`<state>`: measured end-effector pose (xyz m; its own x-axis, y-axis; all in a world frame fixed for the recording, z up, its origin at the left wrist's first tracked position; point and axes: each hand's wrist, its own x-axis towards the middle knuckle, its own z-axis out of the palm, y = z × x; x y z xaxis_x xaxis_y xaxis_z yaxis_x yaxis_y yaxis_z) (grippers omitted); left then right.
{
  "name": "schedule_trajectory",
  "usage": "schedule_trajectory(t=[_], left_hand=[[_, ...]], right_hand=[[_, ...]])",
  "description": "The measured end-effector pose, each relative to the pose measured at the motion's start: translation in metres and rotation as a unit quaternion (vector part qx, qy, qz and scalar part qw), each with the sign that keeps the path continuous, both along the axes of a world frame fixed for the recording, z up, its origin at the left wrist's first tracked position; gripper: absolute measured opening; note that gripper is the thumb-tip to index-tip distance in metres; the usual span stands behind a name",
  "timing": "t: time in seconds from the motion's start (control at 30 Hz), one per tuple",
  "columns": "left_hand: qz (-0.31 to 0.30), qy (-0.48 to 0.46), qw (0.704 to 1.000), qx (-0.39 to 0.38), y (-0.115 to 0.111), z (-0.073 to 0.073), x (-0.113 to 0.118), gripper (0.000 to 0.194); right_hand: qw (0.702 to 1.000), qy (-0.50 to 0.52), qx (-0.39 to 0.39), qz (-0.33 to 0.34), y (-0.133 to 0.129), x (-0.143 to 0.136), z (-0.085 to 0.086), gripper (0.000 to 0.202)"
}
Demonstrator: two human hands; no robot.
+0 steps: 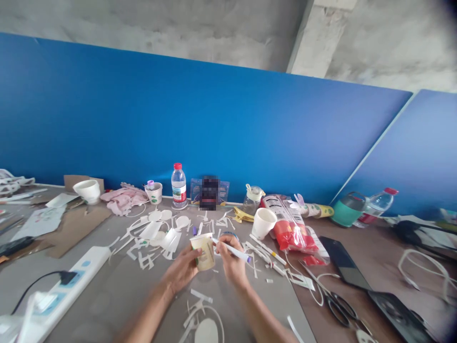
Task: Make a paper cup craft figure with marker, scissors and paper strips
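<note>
Beyond the power strip [71, 290] on the left, white paper scraps [155, 233] litter the grey surface [117, 295]. Near the middle, the left hand [183, 267] is closed around a paper cup [203, 251], tilted and held up. Just beside it, the right hand [232, 259] grips a white marker [233, 250], one end at the cup's rim. Farther right come a white cup [263, 223], a red package [289, 226] and black-handled scissors [341, 307].
</note>
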<state>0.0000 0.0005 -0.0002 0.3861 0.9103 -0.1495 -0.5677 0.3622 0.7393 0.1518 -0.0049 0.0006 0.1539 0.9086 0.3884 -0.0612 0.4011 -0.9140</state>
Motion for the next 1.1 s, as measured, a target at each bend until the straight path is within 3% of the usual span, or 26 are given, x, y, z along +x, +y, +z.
schedule_trajectory(t=[0.47,1.1], left_hand=[[0.006,0.056,0.998,-0.004,-0.002,-0.001,0.002,0.049],[0.004,0.056,0.998,-0.001,-0.002,-0.005,-0.001,0.044]], right_hand=[[0.994,-0.106,0.027,-0.007,-0.005,0.000,0.008,0.014],[0.996,-0.083,0.008,-0.015,-0.006,-0.001,0.013,0.015]])
